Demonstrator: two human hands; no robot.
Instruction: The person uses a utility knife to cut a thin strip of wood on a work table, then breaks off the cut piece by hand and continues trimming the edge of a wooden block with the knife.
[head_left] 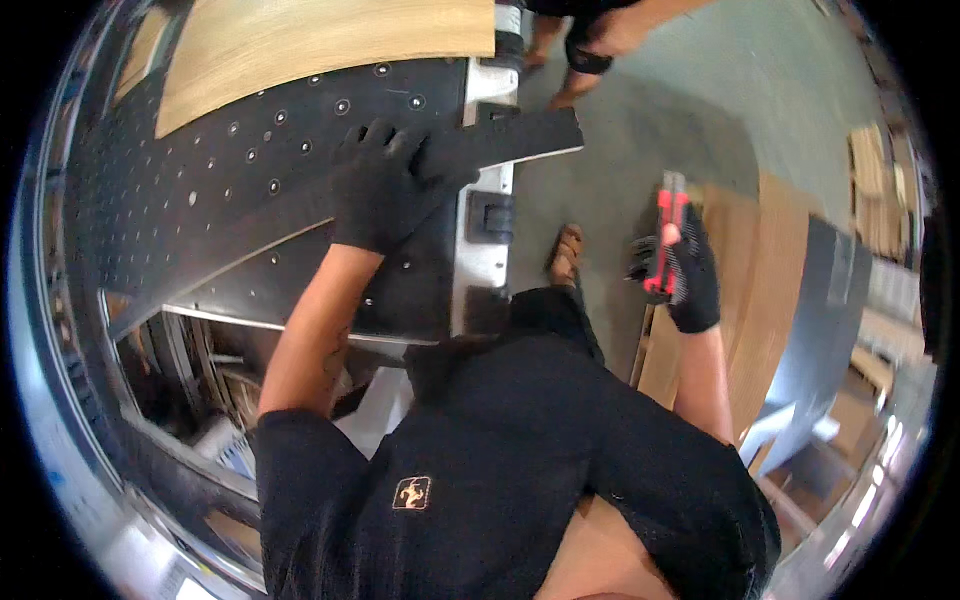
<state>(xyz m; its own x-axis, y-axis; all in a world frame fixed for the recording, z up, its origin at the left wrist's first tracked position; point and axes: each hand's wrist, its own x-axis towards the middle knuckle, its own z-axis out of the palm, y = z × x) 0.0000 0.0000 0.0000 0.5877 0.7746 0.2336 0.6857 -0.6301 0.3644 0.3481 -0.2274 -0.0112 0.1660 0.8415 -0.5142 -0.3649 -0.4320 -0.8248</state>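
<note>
Left hand: the left hand [378, 185], in a black glove, lies palm down with fingers spread and curled over a long dark strip [400, 185], pressing it onto the machine bed; it grips nothing else.
Right hand: the right hand [685, 268], also black-gloved, is clenched around a red utility knife [665, 232], held away from the bed, out over the floor at the person's right side.
Knife: upright in the fist, its red body sticking out above the fingers, the tip pointing away from the person.
Dark strip: a flat, narrow black piece running slantwise across the bed, its far end [540, 132] jutting past the bed's grey edge bracket [487, 215].
Machine bed: a black perforated table [230, 180] dotted with round fittings, directly in front of the person.
Veneer sheet: 1 pale wood sheet [320, 40] lies on the far part of the bed, apart from the left hand.
Stacked boards: light brown boards [760, 280] stand behind the right hand, near it but not touching.
Another person: feet and a lower leg [585, 50] show at the top, beyond the bed's end.
Own foot: 1 sandalled foot [567, 255] rests on the grey floor [620, 150] between bed and boards.
</note>
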